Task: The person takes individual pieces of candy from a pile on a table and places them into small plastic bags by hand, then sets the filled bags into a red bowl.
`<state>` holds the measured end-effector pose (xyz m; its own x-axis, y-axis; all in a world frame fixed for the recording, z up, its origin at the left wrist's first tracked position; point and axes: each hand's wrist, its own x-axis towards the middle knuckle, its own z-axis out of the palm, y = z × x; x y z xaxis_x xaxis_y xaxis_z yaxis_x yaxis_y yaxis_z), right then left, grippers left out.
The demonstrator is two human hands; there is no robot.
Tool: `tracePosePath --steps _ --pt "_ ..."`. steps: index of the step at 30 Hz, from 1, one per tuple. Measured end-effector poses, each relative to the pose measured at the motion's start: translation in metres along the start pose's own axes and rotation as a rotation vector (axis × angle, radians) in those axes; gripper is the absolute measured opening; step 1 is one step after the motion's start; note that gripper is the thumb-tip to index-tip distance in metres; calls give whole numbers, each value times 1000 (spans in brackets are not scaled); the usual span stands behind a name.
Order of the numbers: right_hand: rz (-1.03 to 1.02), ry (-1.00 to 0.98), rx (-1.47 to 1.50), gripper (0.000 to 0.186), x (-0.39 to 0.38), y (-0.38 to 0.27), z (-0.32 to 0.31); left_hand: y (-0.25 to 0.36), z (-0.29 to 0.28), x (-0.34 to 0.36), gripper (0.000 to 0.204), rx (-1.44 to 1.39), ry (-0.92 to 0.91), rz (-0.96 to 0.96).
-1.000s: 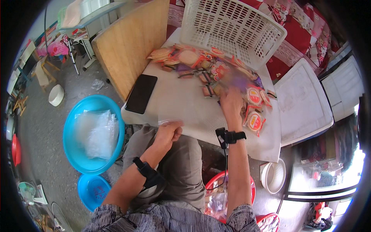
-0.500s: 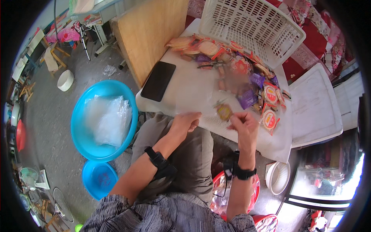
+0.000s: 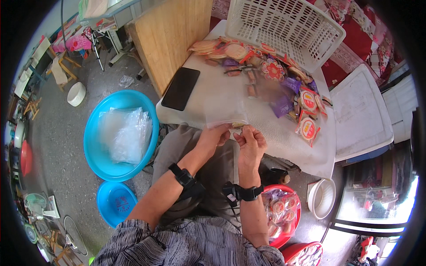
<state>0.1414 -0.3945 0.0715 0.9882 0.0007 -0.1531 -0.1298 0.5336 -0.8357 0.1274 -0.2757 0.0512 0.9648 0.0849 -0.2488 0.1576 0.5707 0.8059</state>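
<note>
With its fingers closed, my left hand (image 3: 213, 136) grips the lower edge of a clear plastic bag (image 3: 225, 108) that lies out over the near edge of the table. A small yellowish packet (image 3: 239, 124) is at that same edge of the bag, pinched in my right hand (image 3: 251, 142). Whether the packet is inside the bag's mouth or just against it, I cannot tell. Wrapped snacks spread beyond my hands: purple packets (image 3: 282, 107), round biscuits in red-and-clear wrappers (image 3: 308, 128) and pale flat round crackers (image 3: 235, 51).
A black phone (image 3: 181, 88) lies on the white table (image 3: 195, 116) beside a wooden board (image 3: 171, 37). A white plastic basket (image 3: 284, 31) stands tilted at the back. On the floor, a blue basin (image 3: 91, 153) holds clear bags, and a red basin (image 3: 296, 219) holds filled bags.
My right hand has moved left with the yellowish packet, from beside the snack pile to the edge of the bag. My left hand stays on the bag.
</note>
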Motion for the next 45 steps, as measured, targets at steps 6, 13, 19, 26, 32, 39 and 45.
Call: tracePosePath --steps 6,13,19,26,32,39,45 --pt "-276 -94 -710 19 -14 -1 5 8 5 -7 16 8 70 -46" --pt "-896 -478 -1326 30 -31 -14 29 0 -5 -11 8 189 -37 216" --pt "-873 -539 -1502 35 15 -1 34 9 4 -11 8 20 28 61" --pt "-1074 -720 -1855 36 54 23 52 2 -13 -6 11 27 -10 -55" --pt "-1061 -461 -2197 35 75 41 65 -4 -7 -6 10 12 15 64" --pt "-915 -693 -2004 38 38 2 65 0 -11 -13 12 -41 -14 -12" --pt "-515 -984 -1492 30 -18 -48 42 1 -9 -21 13 -94 -65 90"
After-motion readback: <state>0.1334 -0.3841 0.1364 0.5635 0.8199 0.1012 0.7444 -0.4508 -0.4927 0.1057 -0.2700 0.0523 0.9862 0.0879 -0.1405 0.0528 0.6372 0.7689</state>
